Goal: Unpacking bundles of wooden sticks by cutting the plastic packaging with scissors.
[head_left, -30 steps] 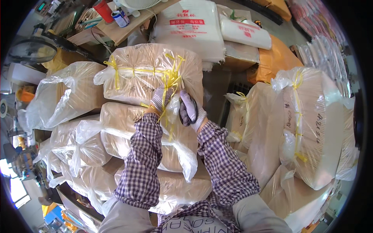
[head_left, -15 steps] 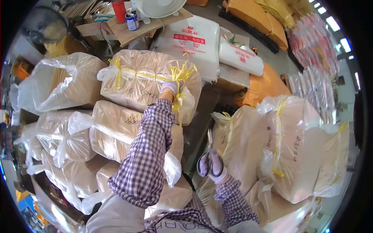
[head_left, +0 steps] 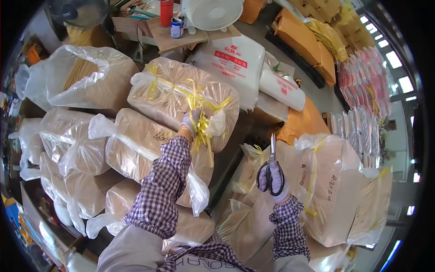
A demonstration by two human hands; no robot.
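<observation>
In a striped glove, my left hand [head_left: 190, 121] is closed round a bunch of yellow plastic strings [head_left: 202, 127]. The bunch lies at the right side of a clear-plastic-wrapped package [head_left: 174, 97] of brown contents, with more yellow string tied along its top. My right hand [head_left: 274, 180], also gloved, grips black-handled scissors [head_left: 272, 156] by the finger loops. Their blades point away from me and look closed, apart from the string. Beneath the scissors lies a wrapped package [head_left: 253, 170], and a larger tied one [head_left: 333, 192] stands to the right.
More wrapped packages [head_left: 74, 140] are stacked at the left, one open bag [head_left: 90, 81] among them. White plastic bags with red print [head_left: 229, 68] lie at the back. Behind them a board [head_left: 195, 38] carries a white fan [head_left: 215, 13], a red cylinder [head_left: 166, 12] and a blue can [head_left: 176, 28].
The scissors and my right hand have moved up and to the right. My left hand has drawn the yellow strings slightly toward me. The whole view has shifted.
</observation>
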